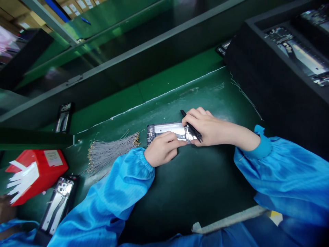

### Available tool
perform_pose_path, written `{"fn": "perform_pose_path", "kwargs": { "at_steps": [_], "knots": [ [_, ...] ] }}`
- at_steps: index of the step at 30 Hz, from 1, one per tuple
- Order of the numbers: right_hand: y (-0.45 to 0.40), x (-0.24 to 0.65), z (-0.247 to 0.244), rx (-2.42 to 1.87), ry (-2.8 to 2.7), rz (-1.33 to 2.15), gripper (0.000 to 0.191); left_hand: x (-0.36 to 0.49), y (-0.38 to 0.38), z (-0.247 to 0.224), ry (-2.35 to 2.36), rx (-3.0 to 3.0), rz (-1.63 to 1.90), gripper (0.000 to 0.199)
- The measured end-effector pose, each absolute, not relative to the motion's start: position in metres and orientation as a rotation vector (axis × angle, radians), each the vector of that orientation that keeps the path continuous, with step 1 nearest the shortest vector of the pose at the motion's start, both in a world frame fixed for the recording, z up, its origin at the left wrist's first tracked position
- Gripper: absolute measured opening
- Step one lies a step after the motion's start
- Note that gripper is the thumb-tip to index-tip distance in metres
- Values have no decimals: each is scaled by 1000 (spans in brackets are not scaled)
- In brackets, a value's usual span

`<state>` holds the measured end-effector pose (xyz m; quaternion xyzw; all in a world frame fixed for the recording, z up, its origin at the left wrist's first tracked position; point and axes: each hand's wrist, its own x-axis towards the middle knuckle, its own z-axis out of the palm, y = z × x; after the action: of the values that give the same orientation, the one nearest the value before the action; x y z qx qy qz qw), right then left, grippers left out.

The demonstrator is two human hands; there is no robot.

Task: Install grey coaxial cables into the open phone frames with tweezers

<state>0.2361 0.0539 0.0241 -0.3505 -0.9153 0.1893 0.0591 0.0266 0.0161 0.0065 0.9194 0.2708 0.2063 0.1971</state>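
An opened phone [169,128] lies on the green work surface, its silver inner plate and small boards showing. My left hand [164,148] is closed over its near long edge, fingers curled. The index fingertip touches the near edge by the right-hand board. My right hand [205,127] grips black tweezers [192,128] slanting across the phone's right end, tips pointing down toward the near side. Its fingers also rest around that end, hiding part of it. Left of the phone lies a bundle of thin grey cables [113,151] with gold-coloured ends.
A red box [55,164] with white paper strips stands at left, near another opened phone [58,206]. One more phone [63,118] lies farther back. A black foam tray [272,75] holding phone parts rises at right. Someone else's hand [6,209] shows at far left.
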Motion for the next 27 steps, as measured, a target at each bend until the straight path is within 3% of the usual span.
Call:
{"fn": "perform_pose_path", "kwargs": {
  "at_steps": [27],
  "knots": [
    [55,217,33,-1205,-2930,480,31,28,17,9,737,2426,666,23]
  ]
}}
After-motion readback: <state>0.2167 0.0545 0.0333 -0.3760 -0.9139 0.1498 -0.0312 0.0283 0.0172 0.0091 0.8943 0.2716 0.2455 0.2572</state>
